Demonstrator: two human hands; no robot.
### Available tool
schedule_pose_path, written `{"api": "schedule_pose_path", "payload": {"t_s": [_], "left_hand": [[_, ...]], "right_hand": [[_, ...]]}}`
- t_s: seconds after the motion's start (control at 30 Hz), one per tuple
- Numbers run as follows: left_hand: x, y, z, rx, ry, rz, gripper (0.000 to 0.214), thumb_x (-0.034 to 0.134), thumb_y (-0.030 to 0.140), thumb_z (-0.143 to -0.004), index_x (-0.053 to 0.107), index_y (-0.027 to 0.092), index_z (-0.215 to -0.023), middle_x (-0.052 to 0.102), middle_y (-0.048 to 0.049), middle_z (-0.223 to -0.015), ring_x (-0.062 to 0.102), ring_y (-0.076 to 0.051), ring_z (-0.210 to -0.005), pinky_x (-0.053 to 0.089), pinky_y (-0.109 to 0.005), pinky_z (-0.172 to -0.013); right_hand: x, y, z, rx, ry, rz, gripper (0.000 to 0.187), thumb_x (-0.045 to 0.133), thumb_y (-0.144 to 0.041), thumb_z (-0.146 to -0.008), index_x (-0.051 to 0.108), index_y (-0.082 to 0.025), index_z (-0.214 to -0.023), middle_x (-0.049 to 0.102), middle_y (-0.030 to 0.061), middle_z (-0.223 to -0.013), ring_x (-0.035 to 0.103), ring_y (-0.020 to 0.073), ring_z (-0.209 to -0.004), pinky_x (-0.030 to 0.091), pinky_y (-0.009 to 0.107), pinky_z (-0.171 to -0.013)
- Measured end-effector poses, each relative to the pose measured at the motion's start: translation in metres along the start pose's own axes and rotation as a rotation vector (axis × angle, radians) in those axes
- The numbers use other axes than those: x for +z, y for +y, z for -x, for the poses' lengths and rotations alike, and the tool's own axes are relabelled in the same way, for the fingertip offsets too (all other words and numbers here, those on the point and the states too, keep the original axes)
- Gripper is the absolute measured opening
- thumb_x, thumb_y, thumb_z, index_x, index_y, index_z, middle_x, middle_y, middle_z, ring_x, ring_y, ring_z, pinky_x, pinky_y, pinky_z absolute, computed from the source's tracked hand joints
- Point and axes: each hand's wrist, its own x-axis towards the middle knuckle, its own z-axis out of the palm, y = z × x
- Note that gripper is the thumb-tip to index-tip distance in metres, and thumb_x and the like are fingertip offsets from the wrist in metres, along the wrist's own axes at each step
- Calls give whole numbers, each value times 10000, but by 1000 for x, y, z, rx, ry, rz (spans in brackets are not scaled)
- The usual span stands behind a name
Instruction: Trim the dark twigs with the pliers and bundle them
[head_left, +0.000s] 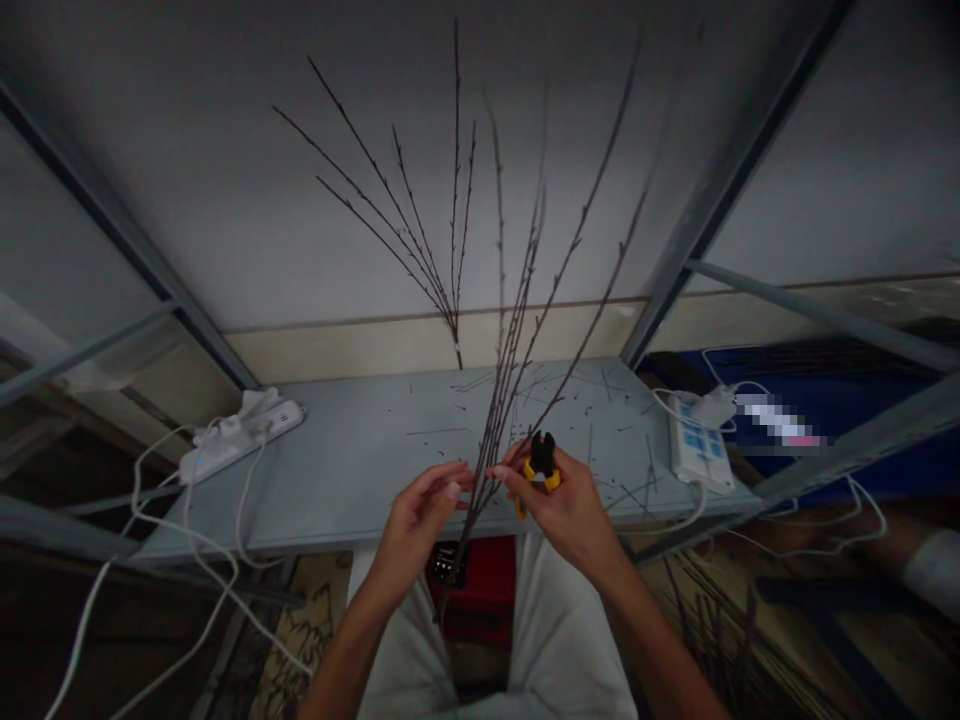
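Left hand [415, 530] and right hand [561, 505] raised close together, both partly curled

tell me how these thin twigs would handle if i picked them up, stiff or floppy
The twigs look stiff but springy: the long ones stand nearly straight above the right hand, barely bowing. They're probably light for their length. They may snap easily, going by the short bits on the shelf, though those may be cut.

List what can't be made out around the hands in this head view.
Head view:
Yellow-handled cutter: grip hidden by the right hand.
Black box: too small to read, crossed by twigs.
Blue item's marking: pixelated.
Floor twigs: dark, cut off by the bottom edge.
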Motion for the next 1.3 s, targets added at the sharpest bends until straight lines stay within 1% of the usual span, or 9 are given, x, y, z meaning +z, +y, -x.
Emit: {"api": "schedule_pose_path", "payload": {"t_s": [0.1, 0.23, 0.37, 0.5, 0.63, 0.83, 0.97, 1.13, 1.3], "left_hand": [[5, 7, -14, 57, -33, -48, 380, 766, 325, -833, 716, 204, -1189, 736, -111, -1149, 661, -266, -1083, 528, -352, -907], [19, 14, -32, 135, -38, -148, 241, 797, 305, -801, 753, 190, -1007, 731, -86, -1020, 659, -235, -956, 533, -316, -824], [25, 12, -42, 91, -110, -139, 183, 763, 322, -833, 724, 173, -932, 707, -68, -919, 642, -199, -849, 528, -291, -768], [29, 7, -43, 14, -168, 70, 175, 691, 332, -894, 651, 174, -957, 657, -52, -937, 625, -179, -835, 544, -292, -740], [37, 3, -40, 15, -84, 274, 162, 639, 333, -933, 591, 180, -950, 670, -65, -960, 652, -196, -875, 560, -326, -764], [43, -2, -33, -5, 53, 396, 195, 721, 322, -878, 604, 184, -950, 681, -31, -811, 679, -207, -883, 545, -356, -845], [41, 1, -29, 4, 58, 392, 182, 706, 307, -891, 648, 166, -990, 705, -51, -834, 686, -210, -887, 526, -369, -890], [37, 3, -26, -6, 93, 326, 189, 730, 326, -868, 687, 167, -960, 724, -55, -842, 685, -192, -818, 524, -339, -850], [34, 4, -25, 0, 67, 308, 167, 771, 283, -830, 668, 179, -910, 708, -51, -944, 698, -222, -932, 538, -340, -852]], "right_hand": [[1, 3, -1, -9, -6, 24, 274, 725, -463, -846, 651, -200, -875, 676, 30, -798, 609, 194, -705, 499, 304, -660], [-2, 2, -2, 6, -8, 44, 268, 726, -460, -844, 651, -204, -872, 667, 23, -776, 610, 194, -706, 501, 299, -671], [-11, 6, -2, 30, 1, 10, 279, 742, -464, -827, 649, -205, -871, 667, 30, -787, 617, 202, -713, 511, 301, -664], [-19, 9, -4, 84, 14, -75, 292, 773, -465, -796, 654, -211, -881, 668, 24, -798, 623, 200, -679, 536, 310, -628], [-22, 5, -5, 81, 58, -54, 307, 765, -486, -798, 657, -209, -876, 687, 48, -852, 646, 223, -744, 556, 324, -654], [-21, 0, -7, 62, 99, -32, 283, 714, -484, -846, 653, -210, -881, 681, 43, -843, 647, 222, -762, 546, 323, -679], [-20, 0, -8, 44, 111, -18, 273, 716, -474, -844, 654, -210, -867, 667, 39, -851, 634, 221, -795, 537, 315, -698], [-19, 0, -7, 29, 76, -29, 213, 716, -420, -860, 655, -217, -880, 668, 23, -834, 634, 199, -739, 527, 308, -692], [-16, -2, -4, 18, 66, -33, 179, 722, -386, -857, 654, -220, -852, 664, 20, -823, 633, 207, -778, 523, 311, -729]]}}
